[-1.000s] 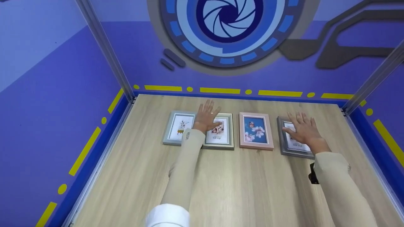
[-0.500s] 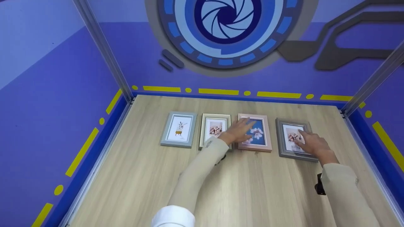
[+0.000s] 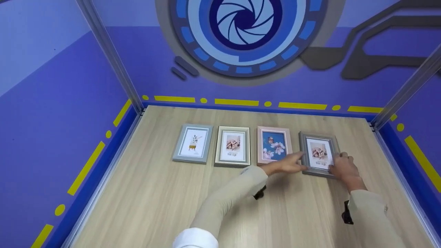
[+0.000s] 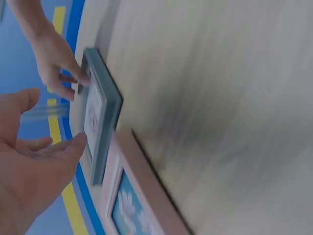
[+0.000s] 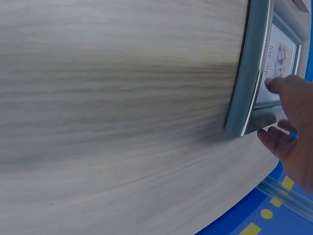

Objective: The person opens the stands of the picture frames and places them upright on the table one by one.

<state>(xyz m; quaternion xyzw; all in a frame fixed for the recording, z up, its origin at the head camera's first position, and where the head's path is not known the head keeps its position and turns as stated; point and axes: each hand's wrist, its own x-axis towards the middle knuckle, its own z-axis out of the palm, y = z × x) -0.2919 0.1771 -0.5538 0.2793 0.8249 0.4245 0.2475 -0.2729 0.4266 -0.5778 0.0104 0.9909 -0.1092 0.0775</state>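
Note:
A grey picture frame (image 3: pixel 317 153) with a bouquet print lies at the right end of a row on the wooden tabletop. My right hand (image 3: pixel 345 169) is at its right side, thumb over the face and fingers curled beside the outer edge, as the right wrist view also shows. Reaching across, my left hand (image 3: pixel 287 163) has its fingers spread at the grey frame's left edge and lower left corner. It passes over the lower right corner of a pink picture frame (image 3: pixel 260 144) with a blossom print. The left wrist view shows this palm unclosed, fingertips close to the grey frame.
Farther left lie a champagne-coloured picture frame (image 3: pixel 233 163) with a bouquet print and a light blue picture frame (image 3: pixel 176 151) with a plant print. Purple panels with yellow dashes (image 3: pixel 236 102) and metal corner posts (image 3: pixel 120 69) bound the table (image 3: pixel 275 217) at the back and sides.
My left hand has swept right from the champagne-coloured frame, across the pink one, to the grey one. My right hand has drawn back from the grey frame's face to its right edge, fingers curling.

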